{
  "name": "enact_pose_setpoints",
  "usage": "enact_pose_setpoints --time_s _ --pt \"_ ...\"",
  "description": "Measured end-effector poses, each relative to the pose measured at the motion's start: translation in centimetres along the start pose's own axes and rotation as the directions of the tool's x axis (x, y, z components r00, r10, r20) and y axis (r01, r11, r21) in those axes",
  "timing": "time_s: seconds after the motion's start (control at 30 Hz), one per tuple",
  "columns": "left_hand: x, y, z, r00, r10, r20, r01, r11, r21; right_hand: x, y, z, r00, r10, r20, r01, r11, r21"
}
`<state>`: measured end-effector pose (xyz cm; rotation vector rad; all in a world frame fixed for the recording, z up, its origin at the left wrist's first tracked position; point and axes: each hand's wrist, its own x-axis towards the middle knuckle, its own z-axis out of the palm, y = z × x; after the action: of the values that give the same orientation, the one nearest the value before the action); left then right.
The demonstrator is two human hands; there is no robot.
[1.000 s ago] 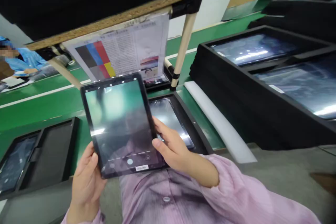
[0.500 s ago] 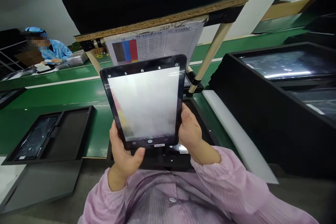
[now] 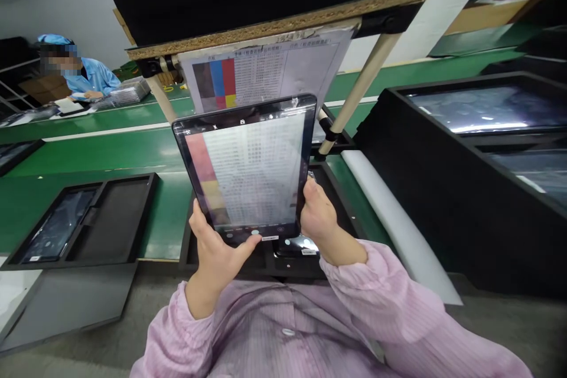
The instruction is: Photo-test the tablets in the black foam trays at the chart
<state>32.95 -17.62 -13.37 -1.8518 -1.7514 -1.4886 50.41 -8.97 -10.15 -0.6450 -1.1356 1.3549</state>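
Observation:
A black-framed tablet (image 3: 252, 174) is held up between my two hands, its camera view showing lines of text and colour blocks. My left hand (image 3: 217, 254) grips its lower left corner, the thumb at the bottom edge close to the on-screen shutter button. Around the right edge, my right hand (image 3: 321, 209) is closed, with its fingers hidden behind. Facing the tablet's back hangs a printed chart (image 3: 261, 74) with grey, blue, red and yellow blocks and text. Below the tablet lies a black tray (image 3: 349, 212), with another tablet (image 3: 305, 246) partly showing in it.
A board-topped stand with pale posts (image 3: 361, 91) rises over the green bench (image 3: 163, 218). To the left sits a two-compartment tray (image 3: 110, 221) holding one tablet. Right are a white foam strip (image 3: 398, 224) and a large black tray (image 3: 438, 201). A co-worker (image 3: 91, 74) sits far left.
The tablet's screen has gone from a blurred, mostly white picture to the chart's text and colours. My left thumb has moved right along the bottom edge toward the shutter button.

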Motion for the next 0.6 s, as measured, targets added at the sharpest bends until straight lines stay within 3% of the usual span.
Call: enact_pose_setpoints --time_s 0.3,0.4,0.43,0.5,0.57,0.6 --pt "-0.3 -0.3 0.1 0.999 -0.039 0.009 0.040 0.997 -0.066 0.0 0.2 -0.1 1.000 0.015 0.014 -0.015 1.000 0.025" --pt "-0.4 -0.6 -0.1 0.988 -0.154 -0.012 0.140 0.923 -0.359 -0.2 0.1 -0.2 0.999 0.032 0.045 -0.032 0.999 0.015" --pt "-0.3 -0.7 -0.3 0.969 -0.248 0.015 0.220 0.827 -0.517 -0.3 -0.1 -0.2 0.998 0.029 0.064 -0.030 1.000 0.010" --pt "0.0 -0.9 -0.9 0.875 -0.452 0.172 0.410 0.504 -0.760 -0.7 -0.8 -0.3 0.993 -0.025 0.112 0.028 0.999 -0.026" --pt "0.4 -1.0 -1.4 0.740 -0.568 0.359 0.544 0.194 -0.816 -1.0 -1.9 -0.4 0.975 -0.144 0.170 0.164 0.980 -0.109" --pt "0.6 -1.1 -1.6 0.685 -0.598 0.416 0.577 0.098 -0.811 -1.1 -2.6 -0.6 0.954 -0.212 0.213 0.248 0.955 -0.161"
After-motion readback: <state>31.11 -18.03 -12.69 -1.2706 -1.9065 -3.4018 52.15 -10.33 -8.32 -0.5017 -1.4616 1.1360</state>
